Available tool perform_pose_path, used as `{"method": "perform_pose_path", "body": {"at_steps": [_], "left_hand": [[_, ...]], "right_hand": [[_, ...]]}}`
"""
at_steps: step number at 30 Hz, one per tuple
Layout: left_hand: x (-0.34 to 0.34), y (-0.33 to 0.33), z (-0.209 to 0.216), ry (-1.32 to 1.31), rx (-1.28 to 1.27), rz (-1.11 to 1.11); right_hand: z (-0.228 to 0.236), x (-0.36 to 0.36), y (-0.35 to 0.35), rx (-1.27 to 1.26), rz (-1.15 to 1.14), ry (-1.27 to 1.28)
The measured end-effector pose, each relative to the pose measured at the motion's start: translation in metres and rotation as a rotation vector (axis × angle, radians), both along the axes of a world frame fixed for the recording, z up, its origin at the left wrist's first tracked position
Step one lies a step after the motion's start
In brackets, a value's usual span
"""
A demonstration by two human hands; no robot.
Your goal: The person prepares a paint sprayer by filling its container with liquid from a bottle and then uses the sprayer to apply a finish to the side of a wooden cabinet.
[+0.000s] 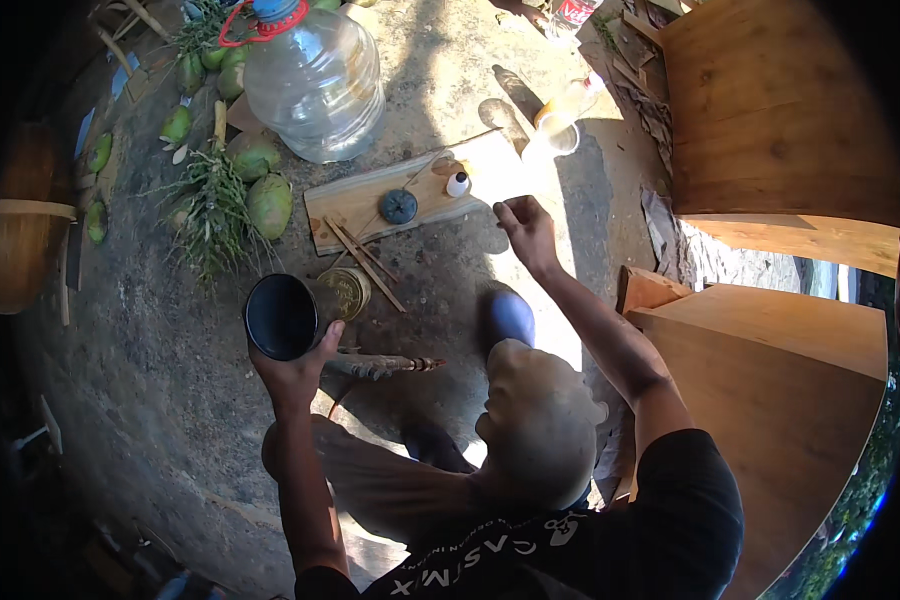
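My left hand [298, 378] is wrapped round a black cup [282, 318], its dark mouth facing up. Just beside the cup is a round gold-coloured tin [346, 293]. My right hand [528, 232] is raised past the right part of a wooden board [425, 180], thumb and fingers pinched together; whatever they hold is too small to make out. Nearest to it on the board stands a small white bottle [457, 185] with a black cap. Left of that bottle lies a dark round lump [398, 207], and thin wooden sticks [365, 262] rest against the board's near edge.
A big clear water jug [315, 85] stands beyond the board. Green fruits [270, 206] and a leafy bunch [215, 215] lie left. A long tool [385, 365] lies before my legs. A glass [557, 135] stands far right, wooden furniture [770, 370] at the right.
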State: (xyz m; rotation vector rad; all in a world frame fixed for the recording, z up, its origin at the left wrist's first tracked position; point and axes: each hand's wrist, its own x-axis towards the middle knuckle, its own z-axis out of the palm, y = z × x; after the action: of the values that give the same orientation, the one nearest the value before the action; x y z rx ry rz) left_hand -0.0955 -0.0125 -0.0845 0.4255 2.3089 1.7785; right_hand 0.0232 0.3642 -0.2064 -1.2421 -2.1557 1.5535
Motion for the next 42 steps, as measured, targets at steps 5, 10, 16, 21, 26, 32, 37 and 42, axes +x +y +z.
{"method": "perform_pose_path", "body": {"at_steps": [5, 10, 16, 21, 26, 32, 37, 42], "left_hand": [[-0.004, 0.031, -0.02, 0.045, 0.031, -0.156], [-0.01, 0.051, -0.025, 0.078, -0.004, -0.212], [-0.013, 0.062, -0.026, 0.062, 0.024, -0.182], [-0.017, 0.069, -0.019, 0.062, -0.002, -0.192], [-0.014, 0.085, -0.018, 0.113, 0.054, -0.212], [-0.01, 0.09, -0.023, 0.167, 0.107, -0.239], [-0.006, 0.087, -0.02, 0.195, 0.041, -0.287], [-0.005, 0.079, -0.015, 0.215, 0.02, -0.304]], "right_hand": [[-0.086, -0.012, 0.123, 0.374, -0.328, 0.032], [-0.106, -0.053, 0.156, 0.362, -0.363, 0.362], [-0.053, -0.048, 0.144, 0.529, -0.056, 0.372], [0.039, -0.029, 0.116, 0.593, 0.282, 0.331], [0.122, -0.024, 0.066, 0.54, 0.503, 0.215], [0.223, -0.036, 0.012, 0.916, 0.944, 0.133], [0.274, -0.048, -0.025, 1.074, 1.187, 0.072], [0.298, -0.054, -0.058, 1.206, 1.254, -0.242]]}}
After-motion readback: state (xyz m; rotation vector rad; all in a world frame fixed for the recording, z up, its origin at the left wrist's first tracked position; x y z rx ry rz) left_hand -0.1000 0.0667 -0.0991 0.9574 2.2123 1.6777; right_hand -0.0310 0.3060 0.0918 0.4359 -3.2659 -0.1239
